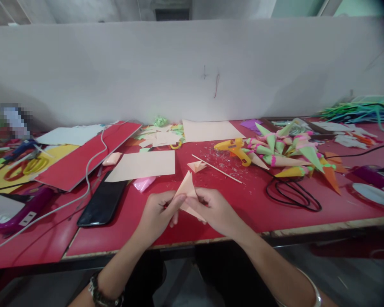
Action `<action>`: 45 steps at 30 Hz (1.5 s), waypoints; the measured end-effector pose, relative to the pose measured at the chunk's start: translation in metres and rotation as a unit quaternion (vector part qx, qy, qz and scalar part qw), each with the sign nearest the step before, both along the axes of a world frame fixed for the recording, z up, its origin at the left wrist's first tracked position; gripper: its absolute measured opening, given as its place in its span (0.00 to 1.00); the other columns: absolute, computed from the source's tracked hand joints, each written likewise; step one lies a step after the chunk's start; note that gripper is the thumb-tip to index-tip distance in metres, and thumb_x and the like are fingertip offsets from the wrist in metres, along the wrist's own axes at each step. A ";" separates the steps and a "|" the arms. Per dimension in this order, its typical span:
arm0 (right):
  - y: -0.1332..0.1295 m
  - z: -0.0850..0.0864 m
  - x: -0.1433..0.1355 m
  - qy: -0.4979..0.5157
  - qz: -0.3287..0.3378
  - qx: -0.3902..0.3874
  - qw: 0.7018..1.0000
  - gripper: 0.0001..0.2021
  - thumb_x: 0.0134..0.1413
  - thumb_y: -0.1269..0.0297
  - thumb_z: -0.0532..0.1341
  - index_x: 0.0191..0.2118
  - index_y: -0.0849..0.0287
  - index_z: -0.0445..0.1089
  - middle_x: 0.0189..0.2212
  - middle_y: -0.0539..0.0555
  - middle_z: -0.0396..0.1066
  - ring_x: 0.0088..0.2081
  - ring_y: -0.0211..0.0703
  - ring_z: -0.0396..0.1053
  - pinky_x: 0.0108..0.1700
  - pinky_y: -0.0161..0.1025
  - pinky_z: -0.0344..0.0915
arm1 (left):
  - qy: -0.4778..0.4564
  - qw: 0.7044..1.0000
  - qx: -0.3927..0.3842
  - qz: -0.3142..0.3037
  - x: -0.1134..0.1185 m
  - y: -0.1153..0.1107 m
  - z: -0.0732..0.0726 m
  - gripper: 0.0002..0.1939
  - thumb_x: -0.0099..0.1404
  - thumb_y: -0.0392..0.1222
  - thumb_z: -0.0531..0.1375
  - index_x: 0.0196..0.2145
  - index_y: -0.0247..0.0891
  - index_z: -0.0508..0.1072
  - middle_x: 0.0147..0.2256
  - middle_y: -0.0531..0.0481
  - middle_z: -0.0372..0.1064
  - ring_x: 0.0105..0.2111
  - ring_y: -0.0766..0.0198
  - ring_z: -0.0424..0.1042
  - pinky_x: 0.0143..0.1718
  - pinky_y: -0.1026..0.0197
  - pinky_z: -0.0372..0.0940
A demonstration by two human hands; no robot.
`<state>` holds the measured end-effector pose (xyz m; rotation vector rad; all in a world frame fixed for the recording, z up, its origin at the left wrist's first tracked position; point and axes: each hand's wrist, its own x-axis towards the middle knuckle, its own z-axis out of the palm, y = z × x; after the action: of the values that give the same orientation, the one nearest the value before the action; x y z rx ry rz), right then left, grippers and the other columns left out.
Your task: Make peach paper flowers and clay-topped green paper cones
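A folded piece of peach paper (187, 186) is pinched between my two hands over the red table, its pointed end facing away from me. My left hand (161, 211) grips its left side with the thumb on top. From the right, my right hand (216, 209) holds it too, thumb pressed near the middle and fingers partly hidden behind. Just beyond the paper lies a small folded peach paper piece (197, 166). A thin wooden stick (217, 169) rests to the right of that piece.
A yellow glue gun (233, 150) lies right of centre beside a pile of paper cones (284, 147), its black cord (294, 200) looping nearby. On the left are a black phone (102, 200), a peach sheet (144, 165), a red board (92, 155) and a white cable (88, 170).
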<state>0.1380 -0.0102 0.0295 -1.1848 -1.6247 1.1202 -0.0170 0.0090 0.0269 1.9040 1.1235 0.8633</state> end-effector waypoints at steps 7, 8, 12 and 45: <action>-0.003 0.004 0.000 0.048 0.017 -0.046 0.998 0.14 0.55 0.57 0.50 0.24 0.61 0.60 0.13 0.45 0.57 0.15 0.31 0.58 0.17 0.28 0.52 | -0.002 0.998 -0.023 -0.055 -0.004 0.002 0.003 0.20 0.63 0.44 0.49 0.16 0.34 0.62 0.10 0.57 0.59 0.12 0.75 0.59 0.17 0.72 0.53; -0.003 0.005 0.000 0.052 0.017 -0.046 0.997 0.14 0.56 0.58 0.49 0.25 0.61 0.61 0.13 0.45 0.58 0.15 0.31 0.59 0.17 0.28 0.53 | -0.002 0.998 -0.028 -0.061 -0.004 0.001 0.004 0.20 0.63 0.45 0.49 0.17 0.34 0.63 0.11 0.57 0.60 0.13 0.74 0.60 0.19 0.72 0.54; -0.003 0.007 0.003 0.033 -0.019 -0.011 0.999 0.16 0.55 0.58 0.51 0.20 0.60 0.58 0.11 0.44 0.57 0.14 0.29 0.57 0.17 0.27 0.52 | -0.014 0.996 -0.045 -0.071 -0.002 0.001 0.005 0.19 0.64 0.44 0.48 0.18 0.34 0.64 0.13 0.56 0.64 0.15 0.73 0.63 0.22 0.70 0.58; 0.003 0.006 0.018 0.002 0.092 0.183 0.979 0.09 0.49 0.67 0.60 0.39 0.57 0.69 0.35 0.51 0.67 0.38 0.37 0.65 0.41 0.35 0.61 | -0.090 0.978 -0.148 -0.114 -0.012 0.002 0.004 0.25 0.61 0.47 0.48 0.11 0.34 0.65 0.06 0.56 0.56 0.08 0.76 0.54 0.19 0.69 0.54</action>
<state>0.1558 -0.0070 0.0359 -0.8044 -1.8697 0.8816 -0.0288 0.0106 0.0308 1.6356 0.8519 0.6831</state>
